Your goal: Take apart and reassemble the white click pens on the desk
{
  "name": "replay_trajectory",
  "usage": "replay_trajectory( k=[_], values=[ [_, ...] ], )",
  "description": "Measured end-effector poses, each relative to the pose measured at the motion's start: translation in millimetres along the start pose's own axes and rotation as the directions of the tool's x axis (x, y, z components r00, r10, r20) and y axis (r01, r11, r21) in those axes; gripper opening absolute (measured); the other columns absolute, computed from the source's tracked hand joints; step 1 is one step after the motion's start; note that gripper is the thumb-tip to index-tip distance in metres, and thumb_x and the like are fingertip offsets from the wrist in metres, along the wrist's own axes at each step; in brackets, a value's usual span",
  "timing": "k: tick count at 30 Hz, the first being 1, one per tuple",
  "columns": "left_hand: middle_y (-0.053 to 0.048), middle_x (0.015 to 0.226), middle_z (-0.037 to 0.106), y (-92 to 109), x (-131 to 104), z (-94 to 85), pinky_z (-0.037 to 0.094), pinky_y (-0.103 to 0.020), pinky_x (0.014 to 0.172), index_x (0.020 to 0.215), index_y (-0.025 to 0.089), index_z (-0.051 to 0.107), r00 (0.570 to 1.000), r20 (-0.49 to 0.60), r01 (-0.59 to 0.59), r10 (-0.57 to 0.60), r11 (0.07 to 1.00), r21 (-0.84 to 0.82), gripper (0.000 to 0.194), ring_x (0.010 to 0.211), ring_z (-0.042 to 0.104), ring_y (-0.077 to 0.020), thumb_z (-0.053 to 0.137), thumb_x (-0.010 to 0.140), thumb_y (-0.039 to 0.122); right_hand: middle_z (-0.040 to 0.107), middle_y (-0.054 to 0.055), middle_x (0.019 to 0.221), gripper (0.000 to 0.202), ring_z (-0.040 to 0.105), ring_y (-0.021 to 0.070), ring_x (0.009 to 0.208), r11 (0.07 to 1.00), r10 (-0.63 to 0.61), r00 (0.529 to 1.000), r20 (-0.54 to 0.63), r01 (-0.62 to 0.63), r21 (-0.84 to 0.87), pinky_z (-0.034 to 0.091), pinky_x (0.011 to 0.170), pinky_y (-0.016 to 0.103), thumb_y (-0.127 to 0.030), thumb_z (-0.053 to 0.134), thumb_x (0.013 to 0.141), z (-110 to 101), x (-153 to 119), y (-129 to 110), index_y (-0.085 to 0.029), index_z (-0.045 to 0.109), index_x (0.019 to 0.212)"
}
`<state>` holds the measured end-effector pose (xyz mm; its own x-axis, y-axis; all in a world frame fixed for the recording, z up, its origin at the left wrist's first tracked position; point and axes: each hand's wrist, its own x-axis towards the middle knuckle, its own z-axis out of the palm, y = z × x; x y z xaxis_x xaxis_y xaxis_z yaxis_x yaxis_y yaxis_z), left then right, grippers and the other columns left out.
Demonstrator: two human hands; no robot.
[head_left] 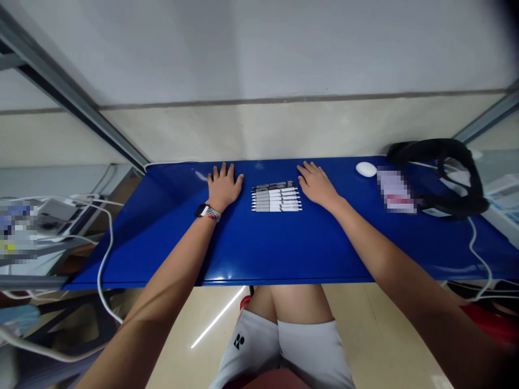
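Between my two hands, a row of pens lies side by side on the blue table, their white barrels lined up with tips pointing left, and a darker one sits at the far edge of the row. My left hand rests flat on the table just left of the pens, palm down, fingers spread and holding nothing; a dark watch and a coloured bracelet sit on that wrist. My right hand lies flat just right of the pens, fingers loosely extended, also empty. Further right, a small white oval object sits near the far edge, and beyond it lies a black strap bundle. White cables hang off the table's left end.
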<state>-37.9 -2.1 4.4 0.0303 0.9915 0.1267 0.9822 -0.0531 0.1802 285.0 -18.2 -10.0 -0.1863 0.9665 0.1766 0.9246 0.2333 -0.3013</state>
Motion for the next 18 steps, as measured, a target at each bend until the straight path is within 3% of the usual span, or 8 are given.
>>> replay_trajectory(
  k=[5,9,14,18],
  values=[
    [-0.014,0.181,0.031,1.1,-0.9,-1.5,0.021,-0.065,0.135,0.173,0.017,0.037,1.000,0.006,0.002,-0.002,1.000,-0.009,0.077,0.169,0.024,-0.0428,0.025,0.109,0.058,0.040,0.014,0.178,0.061,0.032,0.0390,0.168,1.000,0.002,1.000,-0.011,-0.002,0.007,0.026,0.136,0.064,-0.034,0.036,0.111,1.7,0.8,1.3,-0.015,0.050,0.167],
    [-0.015,0.181,0.031,1.5,-1.3,-2.0,0.021,-0.064,0.136,0.172,0.015,0.037,1.000,0.003,-0.001,0.001,1.000,-0.004,0.077,0.169,0.024,-0.0431,0.026,0.109,0.057,0.039,0.018,0.178,0.062,0.031,0.0392,0.168,1.000,0.005,1.000,0.000,-0.005,0.003,0.025,0.137,0.061,-0.033,0.036,0.111,0.8,0.3,0.2,-0.009,0.049,0.167],
    [-0.016,0.181,0.030,0.4,-0.3,-0.9,0.020,-0.064,0.136,0.172,0.014,0.037,1.000,0.004,-0.005,0.005,1.000,-0.009,0.078,0.169,0.024,-0.0438,0.025,0.109,0.058,0.038,0.015,0.178,0.062,0.031,0.0396,0.168,1.000,0.008,1.000,-0.002,-0.008,0.012,0.025,0.136,0.065,-0.034,0.036,0.111,0.7,0.2,0.2,-0.014,0.050,0.167],
    [-0.014,0.182,0.031,-0.1,0.3,-0.5,0.021,-0.063,0.136,0.173,0.016,0.037,1.000,0.007,0.001,-0.001,1.000,-0.005,0.078,0.169,0.023,-0.0425,0.025,0.109,0.059,0.039,0.017,0.178,0.062,0.031,0.0387,0.168,1.000,0.003,1.000,0.000,-0.003,-0.008,0.025,0.137,0.060,-0.034,0.034,0.111,0.2,0.1,-0.2,-0.010,0.049,0.167]
  ],
)
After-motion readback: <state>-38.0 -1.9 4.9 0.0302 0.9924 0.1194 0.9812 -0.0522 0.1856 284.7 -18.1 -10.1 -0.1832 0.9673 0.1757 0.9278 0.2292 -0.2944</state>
